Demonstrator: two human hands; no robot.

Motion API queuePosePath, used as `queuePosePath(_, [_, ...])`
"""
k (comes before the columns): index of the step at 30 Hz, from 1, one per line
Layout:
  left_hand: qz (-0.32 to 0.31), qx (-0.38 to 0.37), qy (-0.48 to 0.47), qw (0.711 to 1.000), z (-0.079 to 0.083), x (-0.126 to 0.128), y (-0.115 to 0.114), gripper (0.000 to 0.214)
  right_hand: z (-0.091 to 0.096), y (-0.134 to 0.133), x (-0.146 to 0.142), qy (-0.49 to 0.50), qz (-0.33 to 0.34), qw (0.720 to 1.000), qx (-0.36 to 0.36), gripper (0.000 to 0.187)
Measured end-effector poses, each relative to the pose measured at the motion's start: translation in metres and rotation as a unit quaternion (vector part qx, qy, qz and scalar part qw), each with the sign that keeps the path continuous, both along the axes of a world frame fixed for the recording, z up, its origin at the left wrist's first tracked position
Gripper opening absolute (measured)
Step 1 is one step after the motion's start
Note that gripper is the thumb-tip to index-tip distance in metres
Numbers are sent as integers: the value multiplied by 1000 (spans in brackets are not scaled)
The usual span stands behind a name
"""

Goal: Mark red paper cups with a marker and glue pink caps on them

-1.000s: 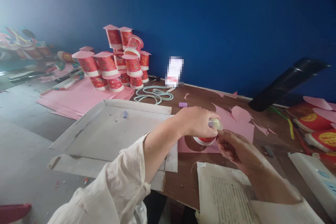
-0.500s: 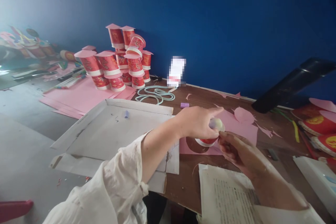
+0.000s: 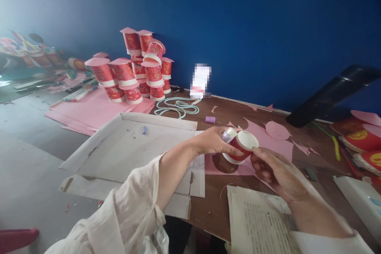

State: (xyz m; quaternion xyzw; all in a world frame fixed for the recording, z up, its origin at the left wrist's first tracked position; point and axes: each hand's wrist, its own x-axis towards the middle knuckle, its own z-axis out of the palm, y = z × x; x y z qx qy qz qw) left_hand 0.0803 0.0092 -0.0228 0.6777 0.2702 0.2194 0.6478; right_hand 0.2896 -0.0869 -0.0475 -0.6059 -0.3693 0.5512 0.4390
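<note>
My left hand (image 3: 212, 142) is closed around a small whitish glue stick (image 3: 228, 134), and its thumb lies on the side of a red paper cup (image 3: 242, 147). The cup is tilted above the table, its white round end facing up and towards me. My right hand (image 3: 274, 170) comes in from the lower right with curled fingers, whose tips grip the cup's right edge. Under the cup lies a pink paper sheet (image 3: 268, 143) with a round hole cut out of it.
Red cups with pink paper lids (image 3: 137, 67) are piled at the back on pink sheets (image 3: 95, 111). A flat cardboard tray (image 3: 131, 151), a teal cord (image 3: 175, 107) and a purple cap (image 3: 210, 120) lie left of my hands. Printed pages (image 3: 258, 222), a black cylinder (image 3: 330, 95) and more red cups (image 3: 360, 139) sit right.
The cup has been tipped up so that its white end now shows. My left hand has drawn the glue stick off the cup's top and back to the left.
</note>
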Motion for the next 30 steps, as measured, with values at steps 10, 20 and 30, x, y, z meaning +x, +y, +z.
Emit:
queuePosePath(10, [46, 16, 24, 999, -12, 8, -4, 56, 8, -1, -9, -9, -2, 1000, 5, 44])
queuePosePath(20, [104, 58, 34, 992, -23, 13, -5, 58, 0, 2, 4, 34, 18, 999, 14, 37])
queuePosePath(30, [148, 65, 15, 987, -29, 19, -7, 65, 2, 1, -1, 18, 35, 999, 14, 38])
